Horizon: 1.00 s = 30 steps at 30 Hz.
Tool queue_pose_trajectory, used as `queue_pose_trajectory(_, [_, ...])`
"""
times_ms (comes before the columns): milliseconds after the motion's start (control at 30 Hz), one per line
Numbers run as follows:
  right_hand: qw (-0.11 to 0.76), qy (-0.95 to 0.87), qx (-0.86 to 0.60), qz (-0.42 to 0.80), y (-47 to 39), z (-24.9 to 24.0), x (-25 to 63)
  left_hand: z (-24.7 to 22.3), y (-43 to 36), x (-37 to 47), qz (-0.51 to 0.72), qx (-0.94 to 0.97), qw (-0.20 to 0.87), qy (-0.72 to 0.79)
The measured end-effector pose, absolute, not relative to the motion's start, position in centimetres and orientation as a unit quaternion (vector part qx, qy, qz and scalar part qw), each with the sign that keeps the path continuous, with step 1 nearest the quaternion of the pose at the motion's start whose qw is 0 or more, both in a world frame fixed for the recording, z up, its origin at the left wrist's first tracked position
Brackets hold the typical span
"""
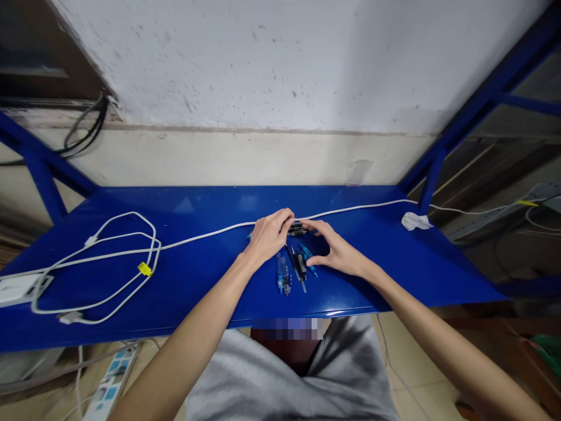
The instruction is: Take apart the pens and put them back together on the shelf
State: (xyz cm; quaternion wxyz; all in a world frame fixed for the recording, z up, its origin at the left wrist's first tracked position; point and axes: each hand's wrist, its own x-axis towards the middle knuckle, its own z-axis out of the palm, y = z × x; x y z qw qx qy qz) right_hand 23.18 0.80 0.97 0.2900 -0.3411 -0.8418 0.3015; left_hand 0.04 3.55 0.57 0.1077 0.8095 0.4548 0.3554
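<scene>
My left hand [269,235] arches over the far side of a small group of pens, its fingers curled together with the tips at a row of dark pens [297,229]. What lies under its palm is hidden; a bit of blue shows at its left edge. My right hand [339,251] curves around the group's right side, thumb and fingers apart. Its thumb is beside a bright blue pen part [309,257], its fingertips at the dark row. Nearer me lie clear pen barrels [283,272] and a black pen [301,264].
A white cable [201,235] crosses the blue table [210,280] behind the hands and loops at left, with a yellow tag [144,269]. A white box-shaped adapter [20,289] sits at far left, a crumpled tissue [415,221] at right. Below left is a power strip [109,383].
</scene>
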Motion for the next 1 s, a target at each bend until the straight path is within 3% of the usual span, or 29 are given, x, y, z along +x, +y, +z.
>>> queue_pose_trajectory(667, [0.178, -0.878, -0.363, 0.255, -1.1, 1.8, 24.0, 0.7, 3.8, 0.0, 0.372, 0.798, 0.105, 0.462])
queue_pose_trajectory(1000, [0.169, -0.88, -0.369, 0.248, -0.4, 2.0, 24.0, 0.3, 4.2, -0.4, 0.38, 0.807, 0.144, 0.428])
